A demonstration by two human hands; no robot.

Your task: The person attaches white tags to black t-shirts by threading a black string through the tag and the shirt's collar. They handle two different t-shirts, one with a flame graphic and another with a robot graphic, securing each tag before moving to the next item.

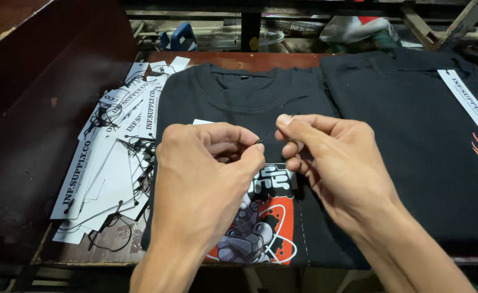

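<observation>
A heap of white hang tags [111, 157] lies well left of the fingers (strings tangled among them); a second black shirt [418, 135] lies right.

folded shirt [233, 103] lies on the table [239, 58], tag pile [114, 163] left of it, second shirt [412, 135] right, both hands above the first.

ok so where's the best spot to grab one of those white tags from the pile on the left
Probably the free lower end of the long white tag on top of the pile, coming from the left edge. It lies flat and overhangs the others there, while the black strings tangle on the shirt side. Pinch thumb over, finger under.
</observation>
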